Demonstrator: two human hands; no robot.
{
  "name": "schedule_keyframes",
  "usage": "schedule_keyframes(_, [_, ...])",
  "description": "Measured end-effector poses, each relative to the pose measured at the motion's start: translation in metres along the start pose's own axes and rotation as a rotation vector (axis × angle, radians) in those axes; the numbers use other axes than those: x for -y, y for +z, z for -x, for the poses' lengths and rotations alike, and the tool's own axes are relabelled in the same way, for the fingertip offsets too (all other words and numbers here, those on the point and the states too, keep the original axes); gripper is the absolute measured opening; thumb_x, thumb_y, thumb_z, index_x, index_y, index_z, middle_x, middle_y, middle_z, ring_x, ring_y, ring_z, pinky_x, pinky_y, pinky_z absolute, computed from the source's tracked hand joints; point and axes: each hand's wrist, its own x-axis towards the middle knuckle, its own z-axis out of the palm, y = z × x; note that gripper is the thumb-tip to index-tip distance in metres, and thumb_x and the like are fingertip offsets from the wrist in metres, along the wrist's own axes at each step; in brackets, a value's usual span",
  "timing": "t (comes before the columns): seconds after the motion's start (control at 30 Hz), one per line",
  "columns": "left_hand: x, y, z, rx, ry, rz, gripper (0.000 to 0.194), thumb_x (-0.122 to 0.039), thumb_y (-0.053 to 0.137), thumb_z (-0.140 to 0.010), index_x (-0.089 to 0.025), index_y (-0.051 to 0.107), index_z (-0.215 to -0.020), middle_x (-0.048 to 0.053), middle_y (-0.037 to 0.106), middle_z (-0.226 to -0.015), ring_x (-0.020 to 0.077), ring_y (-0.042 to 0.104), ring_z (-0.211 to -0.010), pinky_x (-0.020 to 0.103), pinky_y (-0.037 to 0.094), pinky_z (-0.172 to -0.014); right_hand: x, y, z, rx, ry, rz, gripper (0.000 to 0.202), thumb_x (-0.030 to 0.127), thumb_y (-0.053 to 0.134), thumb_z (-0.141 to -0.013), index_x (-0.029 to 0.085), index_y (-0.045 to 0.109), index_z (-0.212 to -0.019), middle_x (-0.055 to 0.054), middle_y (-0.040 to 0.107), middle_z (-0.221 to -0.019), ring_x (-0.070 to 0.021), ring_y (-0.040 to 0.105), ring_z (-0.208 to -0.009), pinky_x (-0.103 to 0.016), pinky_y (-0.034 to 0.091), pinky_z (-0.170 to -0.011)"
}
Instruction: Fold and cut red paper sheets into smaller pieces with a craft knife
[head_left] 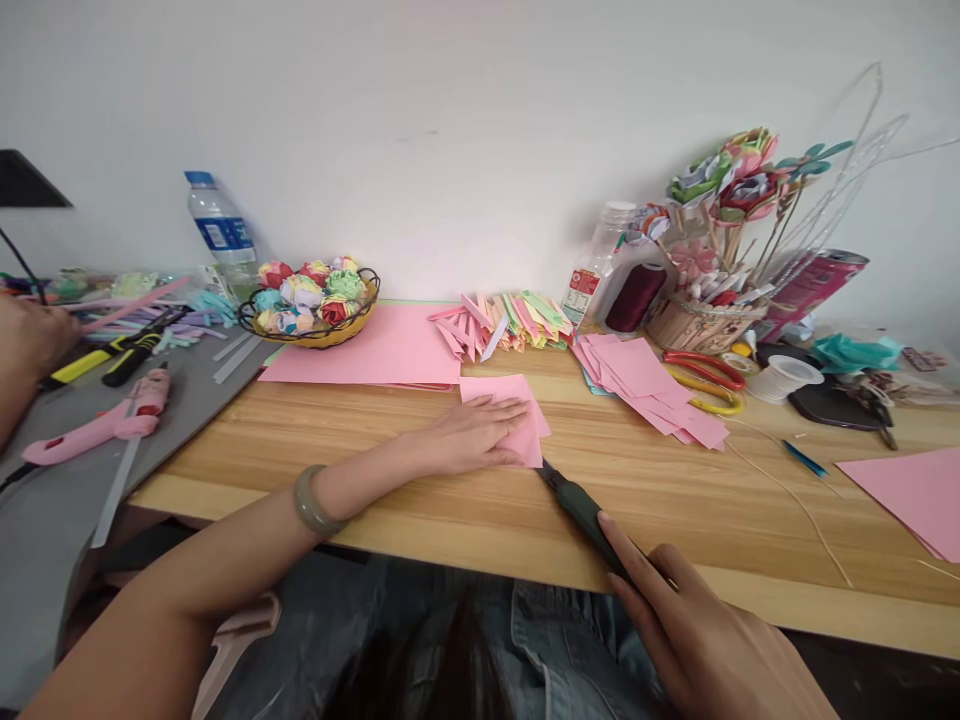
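My left hand point(480, 432) lies flat, fingers stretched out, on a folded pink sheet of paper point(517, 392) near the middle of the wooden table. In my right hand point(697, 625) is a knife point(589, 518) with a dark green handle, the index finger stretched along it. The knife's dark tip meets the lower right edge of the pink sheet; how far it goes between the layers is hidden. Just behind my left hand lies a stack of larger pink sheets point(360, 360). Cut pink pieces point(637, 380) are spread to the right.
A yellow basket point(322, 338) of paper flowers, folded paper strips point(517, 322), bottles and a flower pot point(697, 320) line the wall. On the grey surface at left are a pink glue gun point(105, 425) and pliers. Another person's hand point(34, 335) is at the left edge.
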Motion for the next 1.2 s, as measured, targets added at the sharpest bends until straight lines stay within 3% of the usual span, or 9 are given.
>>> schedule_keyframes(0.8, [0.003, 0.006, 0.000, -0.046, 0.039, -0.028, 0.062, -0.051, 0.029, -0.092, -0.008, 0.034, -0.136, 0.013, 0.028, -0.145, 0.0170, 0.019, -0.136, 0.029, 0.011, -0.111, 0.002, 0.012, -0.016, -0.063, 0.025, 0.165, 0.039, 0.027, 0.021, -0.094, 0.016, 0.042, -0.125, 0.003, 0.051, -0.069, -0.0099, 0.051, -0.031, -0.024, 0.033, -0.025])
schedule_keyframes(1.2, [-0.001, 0.000, 0.001, -0.005, -0.003, -0.020, 0.061, -0.049, 0.034, -0.091, -0.011, 0.028, -0.139, 0.013, 0.017, -0.148, 0.0192, 0.010, -0.138, 0.030, 0.013, -0.111, -0.002, 0.012, -0.035, 0.097, 0.088, 0.195, 0.040, 0.027, 0.040, -0.089, 0.019, 0.045, -0.128, 0.001, 0.055, -0.074, -0.0136, 0.056, -0.039, -0.025, 0.031, -0.028])
